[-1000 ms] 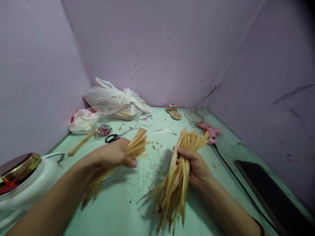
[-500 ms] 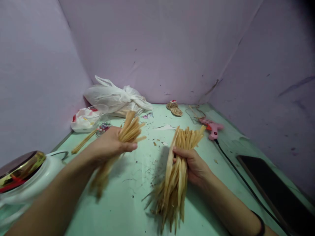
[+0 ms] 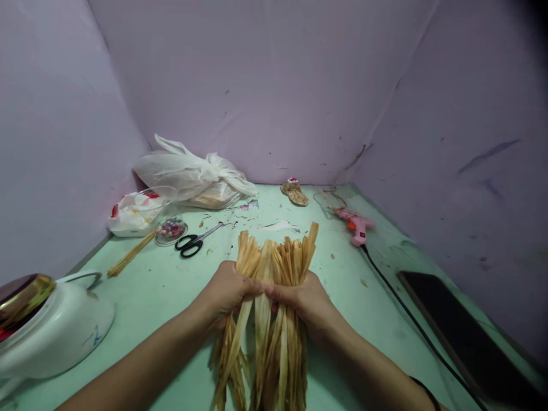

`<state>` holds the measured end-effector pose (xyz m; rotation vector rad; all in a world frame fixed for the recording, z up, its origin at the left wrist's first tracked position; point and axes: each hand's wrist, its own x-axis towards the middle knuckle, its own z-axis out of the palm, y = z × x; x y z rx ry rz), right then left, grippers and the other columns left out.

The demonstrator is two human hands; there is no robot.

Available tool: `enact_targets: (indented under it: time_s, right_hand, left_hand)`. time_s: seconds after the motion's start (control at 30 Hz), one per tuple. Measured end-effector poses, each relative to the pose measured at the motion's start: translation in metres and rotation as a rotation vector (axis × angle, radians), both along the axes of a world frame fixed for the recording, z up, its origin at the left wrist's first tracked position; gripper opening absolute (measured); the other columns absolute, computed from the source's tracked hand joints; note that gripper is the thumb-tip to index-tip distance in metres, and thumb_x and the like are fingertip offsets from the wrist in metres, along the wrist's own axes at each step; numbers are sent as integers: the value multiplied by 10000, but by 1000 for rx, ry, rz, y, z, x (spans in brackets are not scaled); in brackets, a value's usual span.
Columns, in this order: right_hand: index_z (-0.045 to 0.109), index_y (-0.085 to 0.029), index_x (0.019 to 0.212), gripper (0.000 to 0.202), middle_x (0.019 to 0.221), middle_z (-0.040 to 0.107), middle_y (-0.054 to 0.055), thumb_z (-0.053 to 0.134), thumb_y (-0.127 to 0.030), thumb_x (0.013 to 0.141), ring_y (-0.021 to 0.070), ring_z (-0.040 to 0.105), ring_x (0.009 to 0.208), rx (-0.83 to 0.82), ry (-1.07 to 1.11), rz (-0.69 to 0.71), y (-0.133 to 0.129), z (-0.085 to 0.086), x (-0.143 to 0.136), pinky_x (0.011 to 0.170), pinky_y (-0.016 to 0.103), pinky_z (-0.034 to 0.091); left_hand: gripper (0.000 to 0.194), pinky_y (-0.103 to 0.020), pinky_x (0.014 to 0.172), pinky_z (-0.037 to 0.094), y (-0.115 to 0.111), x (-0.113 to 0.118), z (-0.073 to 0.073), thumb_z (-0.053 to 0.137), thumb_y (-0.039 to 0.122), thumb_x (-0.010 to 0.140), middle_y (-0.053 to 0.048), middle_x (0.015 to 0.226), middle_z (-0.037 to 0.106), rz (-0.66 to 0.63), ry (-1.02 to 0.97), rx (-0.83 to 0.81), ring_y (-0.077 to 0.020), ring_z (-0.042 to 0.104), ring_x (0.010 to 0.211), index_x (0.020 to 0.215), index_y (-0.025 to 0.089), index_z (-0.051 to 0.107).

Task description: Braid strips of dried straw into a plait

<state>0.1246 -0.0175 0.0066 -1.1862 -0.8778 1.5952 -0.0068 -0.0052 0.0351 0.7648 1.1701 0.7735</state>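
Observation:
My left hand (image 3: 233, 288) is closed around a bundle of dried plant strips (image 3: 247, 254), flat and straw-coloured. A second, thicker bundle of the same strips (image 3: 291, 260) sits in my closed right hand (image 3: 306, 297). The two bundles stand side by side over the middle of the table, and my thumbs meet across their front. Short ends stick up above my hands; long ends hang down past the lower edge of the view. A broad pale strip (image 3: 263, 302) lies between them. My fingers behind the strips are mostly hidden.
Black-handled scissors (image 3: 190, 244), a dish of beads (image 3: 171, 229), a thin straw bundle (image 3: 131, 256) and a white plastic bag (image 3: 188, 177) lie left. A small woven slipper (image 3: 295, 193) rests at the back. Right are a pink glue gun (image 3: 357, 225), its cord and a dark phone (image 3: 462, 337).
My left hand has moved right and down with its bundle, up against the one in my right hand. The right hand has shifted slightly left and lower. The scissors now show.

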Motion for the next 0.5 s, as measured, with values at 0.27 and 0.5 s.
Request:
enact_targets:
  time_s: [0.27,0.5]
  right_hand:
    - [669,-145,768,252,692,671,15,657,-109,519,176,597,632,55,-95,-32,1,-2,0,582,275,488]
    - [649,-122,766,270,636,668,24,618,-87,499,179,605,588,-20,95,2,1,4,3,563,280,487]
  left_hand:
    - [257,-305,554,484,-2,-1,-16,742,150,447,-26,552,623,-24,-11,44,-197,600,552,679,100,641]
    - [292,-147,326,268,2,-8,-8,789,203,441,39,415,499,-108,-144,-18,-26,351,327,633,88,601]
